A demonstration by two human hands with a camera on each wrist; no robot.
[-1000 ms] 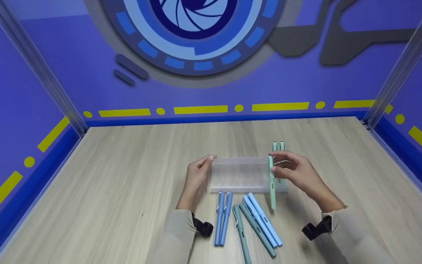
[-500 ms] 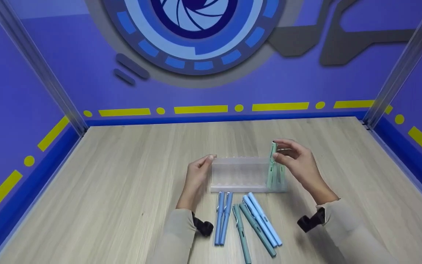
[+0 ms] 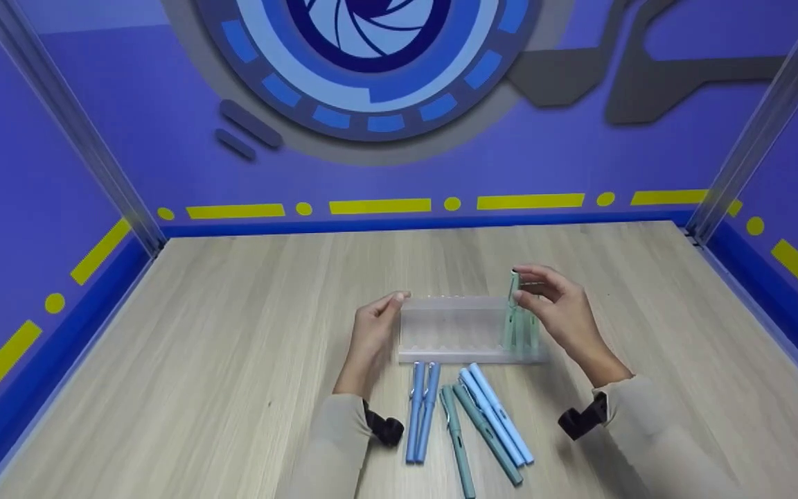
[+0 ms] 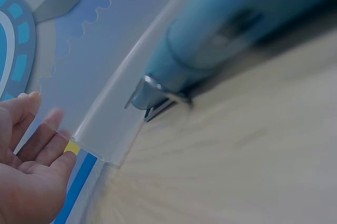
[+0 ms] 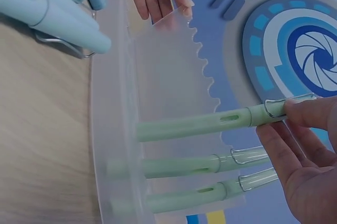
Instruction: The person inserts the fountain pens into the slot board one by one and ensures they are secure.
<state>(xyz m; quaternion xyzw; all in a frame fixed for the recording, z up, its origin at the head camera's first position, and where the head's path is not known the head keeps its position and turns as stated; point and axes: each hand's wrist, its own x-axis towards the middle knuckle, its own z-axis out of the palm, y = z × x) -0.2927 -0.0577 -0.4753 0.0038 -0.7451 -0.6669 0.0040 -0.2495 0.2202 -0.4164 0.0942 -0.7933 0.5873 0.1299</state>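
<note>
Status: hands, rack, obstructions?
Left hand holds rack by left edge. Right hand pinches light green pen beside two racked ones. Six loose pens lie in front, apparently not blocking.

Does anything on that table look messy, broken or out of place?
Nothing looks spilled or damaged. At most, the two teal pens look untidy: they splay apart in front of the clear rack, while the two darker blue pens lie side by side.

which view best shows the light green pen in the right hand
The right wrist view: the pen pinched by the right hand looks large there, slot and clip visible. The head view shows it much smaller; the left wrist view catches light green bits, not clearly this pen.
</note>
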